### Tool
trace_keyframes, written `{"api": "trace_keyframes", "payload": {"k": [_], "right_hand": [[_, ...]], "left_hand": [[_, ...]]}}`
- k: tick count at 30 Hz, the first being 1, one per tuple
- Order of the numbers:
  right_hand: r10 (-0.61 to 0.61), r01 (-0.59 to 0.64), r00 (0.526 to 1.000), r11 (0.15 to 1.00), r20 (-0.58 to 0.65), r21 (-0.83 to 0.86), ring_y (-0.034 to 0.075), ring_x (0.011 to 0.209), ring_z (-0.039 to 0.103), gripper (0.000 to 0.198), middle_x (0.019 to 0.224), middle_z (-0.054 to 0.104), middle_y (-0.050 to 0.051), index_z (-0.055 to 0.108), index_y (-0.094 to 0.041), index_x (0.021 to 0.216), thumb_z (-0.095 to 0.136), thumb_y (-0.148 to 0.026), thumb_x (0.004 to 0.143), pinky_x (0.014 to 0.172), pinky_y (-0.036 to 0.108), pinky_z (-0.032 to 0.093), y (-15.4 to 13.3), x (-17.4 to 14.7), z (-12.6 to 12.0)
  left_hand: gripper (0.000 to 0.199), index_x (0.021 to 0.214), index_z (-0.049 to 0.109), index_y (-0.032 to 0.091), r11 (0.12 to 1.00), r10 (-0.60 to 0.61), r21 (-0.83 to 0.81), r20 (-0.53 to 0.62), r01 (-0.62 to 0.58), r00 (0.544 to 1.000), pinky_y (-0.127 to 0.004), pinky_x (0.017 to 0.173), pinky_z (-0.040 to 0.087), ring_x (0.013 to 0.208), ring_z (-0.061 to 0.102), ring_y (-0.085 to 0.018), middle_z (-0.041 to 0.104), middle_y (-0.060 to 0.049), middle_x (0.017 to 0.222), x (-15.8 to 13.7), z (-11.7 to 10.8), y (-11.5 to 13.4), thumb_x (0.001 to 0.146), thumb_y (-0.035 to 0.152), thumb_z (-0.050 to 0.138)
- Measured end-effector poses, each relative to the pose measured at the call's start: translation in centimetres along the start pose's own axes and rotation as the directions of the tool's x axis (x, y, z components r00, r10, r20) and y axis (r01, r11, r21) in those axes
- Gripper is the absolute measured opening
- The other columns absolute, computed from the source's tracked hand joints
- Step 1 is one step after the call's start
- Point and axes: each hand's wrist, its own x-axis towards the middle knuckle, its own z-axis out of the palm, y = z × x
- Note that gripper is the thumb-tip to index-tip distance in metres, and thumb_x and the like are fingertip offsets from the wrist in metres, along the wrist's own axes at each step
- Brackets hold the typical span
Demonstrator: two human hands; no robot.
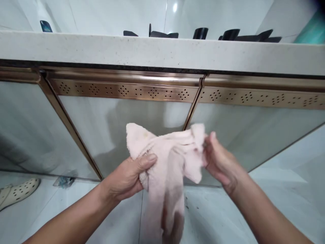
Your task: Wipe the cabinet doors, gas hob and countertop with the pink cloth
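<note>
A pale pink cloth, soft and towel-like, is bunched up in front of the cabinet doors, its long end hanging toward the floor. My left hand is closed on its left side, thumb lying over the fabric and the other fingers mostly behind it. At the cloth's right edge is my right hand, thumb pointing up. Its fingers are blurred and partly hidden at the edge, so I cannot tell whether they grip the fabric. A faint yellowish mark shows on the cloth's upper left corner.
A white countertop runs across above glass-fronted cabinet doors with perforated copper-coloured trim. Dark burner supports rise behind the counter edge. A beige clog and a small clear plastic item are on the tiled floor.
</note>
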Motion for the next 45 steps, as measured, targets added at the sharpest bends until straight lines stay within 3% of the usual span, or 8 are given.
{"api": "trace_keyframes", "payload": {"k": [5,16,21,27,30,35,40,45], "right_hand": [[0.297,-0.46,0.824,0.848,0.483,0.263,0.027,0.113,0.064,0.081,0.119,0.068,0.013,0.048,-0.024,0.143,0.05,-0.08,0.084,0.095,0.045,0.053,3.9,-5.8,2.7],[0.17,-0.198,0.969,0.969,0.178,0.15,0.019,0.104,0.061,0.052,0.113,0.068,0.005,0.066,-0.024,0.112,0.083,-0.05,0.071,0.096,0.034,0.046,3.1,-4.5,-0.1],[0.001,0.054,0.987,0.94,0.16,-0.337,0.022,0.102,0.059,0.047,0.112,0.065,0.005,0.059,-0.025,0.111,0.078,-0.041,0.072,0.087,0.035,0.048,2.8,-4.1,-1.9],[-0.198,0.468,0.884,0.392,0.424,-0.792,0.021,0.091,0.057,0.017,0.097,0.064,0.006,0.066,-0.025,0.099,0.052,-0.027,0.091,0.086,0.038,0.043,2.8,-2.3,-2.6],[-0.228,0.453,0.891,0.387,0.393,-0.803,0.022,0.089,0.057,0.033,0.093,0.063,0.008,0.067,-0.023,0.079,0.046,-0.042,0.096,0.086,0.04,0.042,1.7,-1.6,-4.1],[0.102,0.029,0.964,0.877,0.245,-0.479,0.015,0.072,0.053,0.044,0.081,0.058,0.001,0.061,-0.022,0.091,0.053,-0.065,0.089,0.063,0.025,0.041,0.3,-2.8,-4.0],[0.381,-0.335,0.838,0.924,0.391,-0.183,0.014,0.077,0.058,0.054,0.094,0.063,0.003,0.062,-0.02,0.104,0.068,-0.067,0.078,0.062,0.022,0.046,-0.9,-2.5,-2.9],[0.301,-0.365,0.9,0.915,0.314,0.17,0.026,0.105,0.064,0.062,0.11,0.07,0.008,0.066,-0.027,0.111,0.066,-0.075,0.072,0.09,0.039,0.054,-1.3,-2.0,-4.0]], "left_hand": [[0.05,0.12,0.065,0.015,0.986,-0.098,-0.127,0.055,0.104,0.994,-0.036,0.085,0.057,0.104,0.07,-0.028,0.073,-0.011,0.104,-0.4,0.2,-0.1,0.077,0.038,0.075],[0.045,0.115,0.067,0.015,0.891,-0.41,0.218,0.009,0.399,0.912,-0.031,0.083,0.052,0.092,0.068,-0.021,0.074,-0.009,0.098,-0.6,-1.4,1.8,0.072,0.027,0.074],[0.029,0.092,0.072,0.019,0.482,-0.433,0.752,-0.243,0.45,0.868,-0.027,0.073,0.048,0.088,0.065,-0.022,0.074,-0.004,0.091,-0.3,-2.9,6.3,0.077,0.044,0.07],[0.036,0.078,0.065,0.02,-0.078,0.068,0.96,-0.265,0.27,0.962,-0.027,0.069,0.041,0.077,0.057,-0.018,0.064,-0.003,0.083,0.2,-4.0,7.1,0.087,0.052,0.052],[0.04,0.084,0.068,0.021,0.192,0.122,0.969,-0.181,0.155,0.976,-0.03,0.082,0.046,0.095,0.061,-0.02,0.066,-0.006,0.109,0.0,-4.1,6.3,0.087,0.058,0.054],[0.05,0.107,0.069,0.018,0.871,-0.073,0.418,-0.407,0.257,0.91,-0.033,0.078,0.053,0.094,0.067,-0.024,0.073,-0.009,0.105,0.6,-3.9,2.3,0.079,0.059,0.067],[0.045,0.098,0.072,0.012,0.848,-0.451,0.03,-0.486,0.53,0.748,-0.035,0.082,0.056,0.098,0.07,-0.028,0.075,-0.015,0.103,2.3,-4.1,1.8,0.076,0.051,0.074],[0.071,0.114,0.069,0.017,0.97,-0.244,-0.067,-0.287,0.234,0.926,-0.044,0.095,0.054,0.108,0.069,-0.031,0.076,-0.01,0.102,1.5,-3.6,5.7,0.076,0.076,0.062]]}}
